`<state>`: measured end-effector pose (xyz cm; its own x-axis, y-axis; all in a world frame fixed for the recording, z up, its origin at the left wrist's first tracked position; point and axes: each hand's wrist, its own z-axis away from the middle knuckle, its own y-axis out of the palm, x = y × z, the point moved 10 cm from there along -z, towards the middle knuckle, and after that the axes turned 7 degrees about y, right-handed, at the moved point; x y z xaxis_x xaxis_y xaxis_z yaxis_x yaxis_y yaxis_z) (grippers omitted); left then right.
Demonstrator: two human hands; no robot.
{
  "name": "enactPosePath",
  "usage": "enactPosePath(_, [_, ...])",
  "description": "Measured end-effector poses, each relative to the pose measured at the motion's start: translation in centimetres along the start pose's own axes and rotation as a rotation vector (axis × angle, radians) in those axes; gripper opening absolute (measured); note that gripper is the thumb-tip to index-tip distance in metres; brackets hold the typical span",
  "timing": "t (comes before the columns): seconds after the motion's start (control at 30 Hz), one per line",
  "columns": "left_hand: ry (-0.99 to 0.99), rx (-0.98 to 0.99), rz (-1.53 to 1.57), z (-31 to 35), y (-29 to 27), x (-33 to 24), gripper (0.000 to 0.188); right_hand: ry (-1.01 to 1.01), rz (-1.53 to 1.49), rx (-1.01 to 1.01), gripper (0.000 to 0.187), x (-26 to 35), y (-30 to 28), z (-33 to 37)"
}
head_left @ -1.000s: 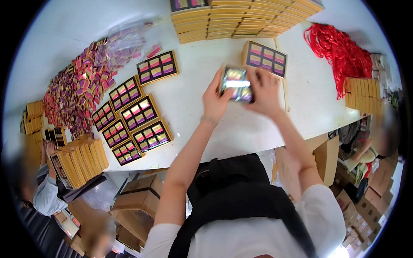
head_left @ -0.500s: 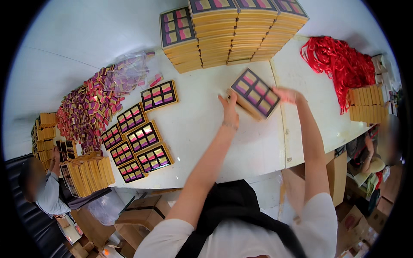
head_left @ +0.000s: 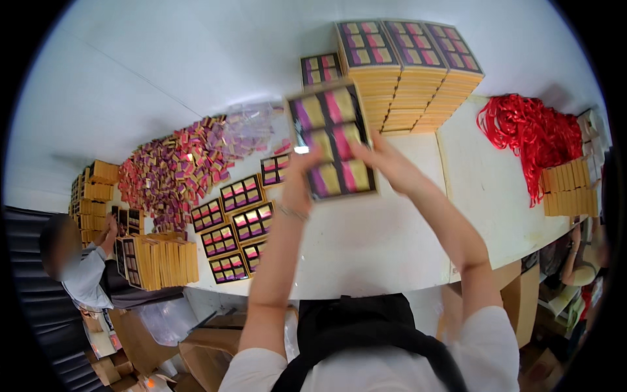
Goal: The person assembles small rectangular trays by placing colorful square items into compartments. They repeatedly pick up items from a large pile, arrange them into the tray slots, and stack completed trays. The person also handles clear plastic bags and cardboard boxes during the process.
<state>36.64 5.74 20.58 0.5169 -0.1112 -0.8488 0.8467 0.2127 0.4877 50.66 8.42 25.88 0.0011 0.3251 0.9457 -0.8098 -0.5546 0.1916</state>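
Observation:
Both hands hold up a flat gift box with a black inner tray, gold rim and shiny clear cover. Six gold squares banded in purple or pink show in it. My left hand grips its lower left edge, partly blurred. My right hand clasps the right side, thumb over the front. The box is upright and off the table, hiding much of the shorter stack. Beside that stand tall stacks of like boxes. Several filled open boxes lie left of my left forearm.
A heap of small purple, pink and gold packets spreads at the left, with clear plastic behind. Red ribbons and stacked boxes are on the right. Another person works at far left by upright boxes. Cardboard boxes stand below the table.
The held box has come up and leftward from over the table and turned upright, in front of the shorter stack. Both hands moved with it. The whole view has shifted too.

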Motion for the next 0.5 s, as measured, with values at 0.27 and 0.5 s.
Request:
enactPosePath(0.27, [-0.113,0.068,-0.045,-18.4,0.5,-8.9,0.019,-0.783,0.611,-0.971,0.071,15.0,-8.1,-1.5])
enactPosePath(0.5, [-0.145,0.163,-0.02,-17.6,3.8,-9.1,0.04,-0.363,0.545,-1.636,0.069,7.0,-40.1,5.5])
